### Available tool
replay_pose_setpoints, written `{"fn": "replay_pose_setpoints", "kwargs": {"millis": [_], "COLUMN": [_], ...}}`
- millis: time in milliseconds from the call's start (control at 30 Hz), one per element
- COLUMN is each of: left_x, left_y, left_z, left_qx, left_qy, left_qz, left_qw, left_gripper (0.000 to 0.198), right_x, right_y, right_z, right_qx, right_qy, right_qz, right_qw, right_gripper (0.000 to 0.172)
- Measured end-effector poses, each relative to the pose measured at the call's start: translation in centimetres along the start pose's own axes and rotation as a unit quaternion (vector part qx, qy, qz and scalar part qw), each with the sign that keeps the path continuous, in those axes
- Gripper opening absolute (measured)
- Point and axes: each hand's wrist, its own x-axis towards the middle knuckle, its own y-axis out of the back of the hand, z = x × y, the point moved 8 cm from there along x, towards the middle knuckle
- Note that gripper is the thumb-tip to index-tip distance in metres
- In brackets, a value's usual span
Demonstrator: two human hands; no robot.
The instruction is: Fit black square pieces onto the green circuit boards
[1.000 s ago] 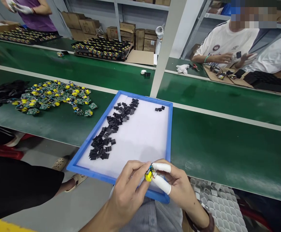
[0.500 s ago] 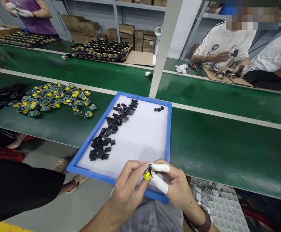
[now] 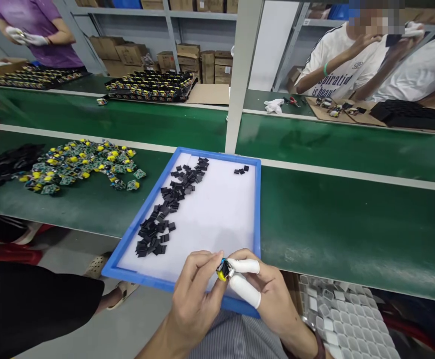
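Both my hands pinch a small circuit board assembly (image 3: 222, 270) with a yellow part, above the near edge of a blue-rimmed tray (image 3: 257, 214). My left hand (image 3: 197, 289) grips its left side between thumb and fingers. On the right side, my right hand (image 3: 267, 286) closes on it with thumb and index finger, both in white finger cots. Fingertips cover much of the assembly, so its details are hidden. Small black plastic pieces (image 3: 172, 197) lie scattered along the tray's left side, and a few more black pieces (image 3: 241, 170) sit at its far right corner.
A pile of circuit boards with yellow parts (image 3: 86, 162) and dark flat pieces (image 3: 11, 162) lie left on the green bench (image 3: 337, 219). White plastic housings (image 3: 352, 314) stand below right. A metal post (image 3: 235, 89) rises behind the tray. Co-workers (image 3: 340, 60) sit across.
My hands have shifted slightly left in view, still holding the assembly, which looks turned a little. The co-worker opposite has raised both hands with a dark object.
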Motion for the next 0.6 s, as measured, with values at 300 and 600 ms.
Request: {"fn": "replay_pose_setpoints", "kwargs": {"millis": [300,600], "left_x": [-0.5,1.0], "left_y": [-1.2,-0.9], "left_z": [-0.5,-3.5], "left_qx": [0.005,0.103], "left_qy": [-0.019,-0.053], "left_qz": [-0.040,-0.093], "left_qw": [0.999,0.989], "left_gripper": [0.064,0.062], "right_x": [0.0,2.4], "right_y": [0.7,17.5], "right_z": [-0.9,-4.9], "right_qx": [-0.088,-0.400], "right_qy": [0.025,0.060], "right_qz": [-0.018,0.313], "right_qw": [0.996,0.859], "right_gripper": [0.022,0.035]}}
